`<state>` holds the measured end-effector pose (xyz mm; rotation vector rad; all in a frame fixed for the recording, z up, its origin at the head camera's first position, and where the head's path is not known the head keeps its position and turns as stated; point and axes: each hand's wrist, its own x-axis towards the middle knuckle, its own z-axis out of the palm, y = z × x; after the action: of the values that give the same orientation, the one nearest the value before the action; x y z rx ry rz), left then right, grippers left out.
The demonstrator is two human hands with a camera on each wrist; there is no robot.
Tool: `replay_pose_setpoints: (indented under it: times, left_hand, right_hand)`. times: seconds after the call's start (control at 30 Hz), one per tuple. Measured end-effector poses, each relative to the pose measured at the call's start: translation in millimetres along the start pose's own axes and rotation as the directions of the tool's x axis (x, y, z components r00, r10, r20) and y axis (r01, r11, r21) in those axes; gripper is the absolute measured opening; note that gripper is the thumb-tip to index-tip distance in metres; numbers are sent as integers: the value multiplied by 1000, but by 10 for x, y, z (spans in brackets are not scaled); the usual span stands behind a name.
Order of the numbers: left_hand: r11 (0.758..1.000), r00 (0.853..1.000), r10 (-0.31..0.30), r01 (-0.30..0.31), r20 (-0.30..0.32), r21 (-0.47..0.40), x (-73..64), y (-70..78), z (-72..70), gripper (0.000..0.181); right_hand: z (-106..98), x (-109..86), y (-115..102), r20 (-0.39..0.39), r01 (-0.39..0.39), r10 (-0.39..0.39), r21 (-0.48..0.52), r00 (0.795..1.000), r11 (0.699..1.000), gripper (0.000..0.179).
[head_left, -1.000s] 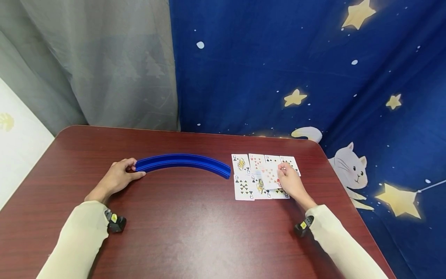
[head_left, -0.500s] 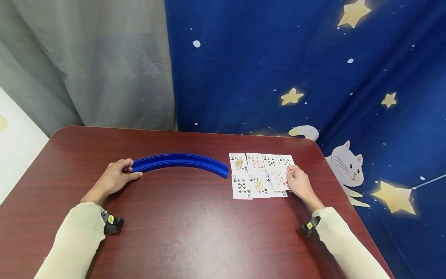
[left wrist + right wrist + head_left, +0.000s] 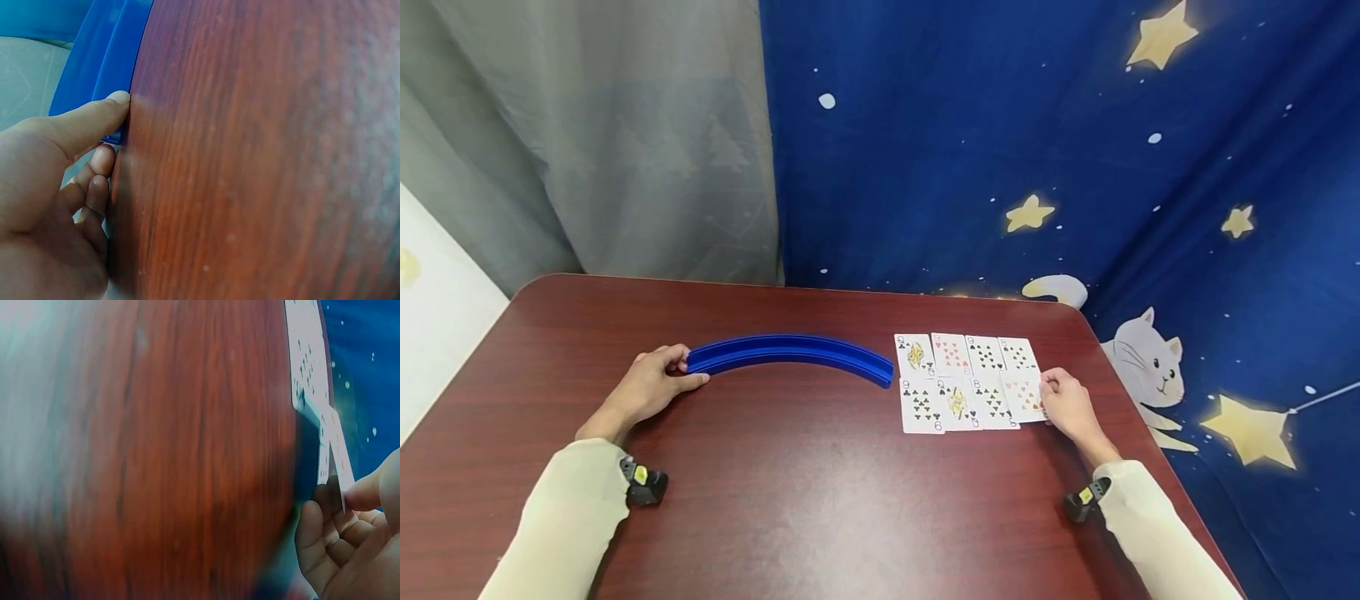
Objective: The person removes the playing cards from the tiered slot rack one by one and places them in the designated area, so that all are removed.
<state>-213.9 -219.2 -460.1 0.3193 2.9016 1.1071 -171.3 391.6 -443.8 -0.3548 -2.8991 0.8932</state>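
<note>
My left hand (image 3: 651, 385) pinches the left end of a curved blue toy track piece (image 3: 790, 347), thumb on the near edge and fingers behind. In the left wrist view the thumb (image 3: 94, 122) lies against the blue plastic. At the right, my right hand (image 3: 1071, 404) pinches the right edge of a playing card with red hearts (image 3: 1021, 395). The right wrist view shows this heart card (image 3: 338, 447) tilted between thumb and fingers, its far end low by the other cards. Two rows of face-up cards (image 3: 922, 406) lie beside it, including a club card with a queen (image 3: 914, 355).
The dark red wooden table (image 3: 820, 500) has rounded far corners. Behind it hang a grey curtain (image 3: 677, 167) and a blue curtain (image 3: 925, 167) with stars and a cat. The track's right end stops just left of the cards.
My right hand has moved right with the heart card, from over the middle cards to the right end of the near row, and lower. The left hand keeps its hold on the track.
</note>
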Motion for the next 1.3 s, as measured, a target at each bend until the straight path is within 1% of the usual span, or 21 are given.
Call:
replay_pose_setpoints:
  times: [0.17,0.3,0.4,0.47,0.57,0.63,0.77,0.87,0.9,0.97,1.0,1.07,1.13,1.17,1.2,1.23,1.3]
  left_hand:
    - [1000,1000,4,-4,-3,-4,-4,1,8,31]
    - [1000,1000,8,-8,-3,-6,-8,-3,13,30]
    - [1000,1000,6,-6,-5,-7,-10,4,0,30]
    - [1000,1000,2,-2,-5,-3,-14,8,-10,30]
    - [1000,1000,-8,8,-5,4,-22,7,-10,31]
    - [1000,1000,-4,4,-10,4,-26,9,-4,31]
    - [1000,1000,13,-13,-22,-3,-25,28,7,30]
    - [1000,1000,21,-21,-20,-3,-16,37,-7,30]
    - [1000,1000,17,-17,-12,-1,-17,36,-17,31]
    - [1000,1000,15,-15,12,8,-29,29,-51,30]
    - [1000,999,14,-15,32,16,-42,28,-75,29]
    - [999,996,16,-20,91,38,-64,47,-144,25]
    - [996,988,19,-32,155,82,-91,117,-235,28]
    - [992,983,13,-35,181,118,-103,176,-289,34]
    - [986,981,6,-38,193,160,-112,249,-341,42]
    - [979,981,-1,-38,193,199,-119,330,-389,50]
    - [959,988,5,-49,155,280,-117,518,-458,59]
  right_hand:
    - [-58,-4,88,19,-38,38,6,999,999,22]
    - [-108,-17,127,29,-54,55,-19,998,998,23]
    - [-146,-30,122,40,-54,57,-79,998,995,23]
    - [-173,-30,104,56,-52,61,-146,997,988,23]
    - [-202,-31,77,80,-54,77,-251,994,966,22]
    - [-218,-33,62,100,-56,90,-304,991,951,23]
    - [-238,-40,59,121,-68,117,-351,986,934,24]
    - [-237,-41,40,91,-62,100,-353,991,934,25]
    - [-230,-44,24,68,-56,85,-350,994,935,24]
    - [-210,-40,-28,16,-17,24,-337,1000,941,25]
    - [-193,-36,-67,-10,10,-14,-328,1000,945,25]
    - [-159,-46,-164,-51,78,-98,-309,994,948,28]
    - [-117,-50,-280,-64,161,-188,-299,980,940,34]
    - [-97,-53,-347,-65,198,-227,-298,972,934,38]
    - [-78,-57,-418,-61,239,-268,-298,961,924,41]
    - [-59,-58,-489,-54,279,-308,-300,950,912,44]
    - [-26,-62,-634,-41,351,-382,-314,923,882,51]
